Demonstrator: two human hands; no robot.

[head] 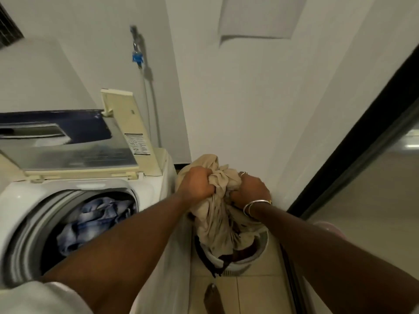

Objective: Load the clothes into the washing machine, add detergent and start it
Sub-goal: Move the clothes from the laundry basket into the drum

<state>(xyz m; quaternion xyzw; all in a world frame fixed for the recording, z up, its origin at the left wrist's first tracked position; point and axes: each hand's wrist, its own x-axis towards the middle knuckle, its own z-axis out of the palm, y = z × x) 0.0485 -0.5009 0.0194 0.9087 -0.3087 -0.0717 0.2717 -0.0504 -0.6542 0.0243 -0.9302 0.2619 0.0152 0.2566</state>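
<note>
Both my hands are on the beige garment (213, 214). My left hand (196, 181) has its fingers curled tight into a bunch of the cloth near the top. My right hand (251, 189) grips a second bunch just beside it, its fingers buried in the folds. The garment hangs from these two grips, with its lower end trailing into the laundry basket (260, 250) on the floor to the right of the washing machine (27, 200). To do this step well, I think I should lift until the trailing end clears the basket rim, so it drags no dark clothes (240, 252) out with it. Then I should swing left over the machine's edge and drop it loosely on the denim (90, 220) rather than packing it down. The lid (74, 152) stands propped open, so the mouth of the drum is free. Counting: one machine, one basket, one garment in my two hands. There is a heap of blue denim in the drum, though I cannot tell how many pieces. There is at least one dark item in the basket, the rest being hidden. I wear one ring (242, 174) and what look like two thin bangles (251, 206) on my right side. I see no detergent.
</note>
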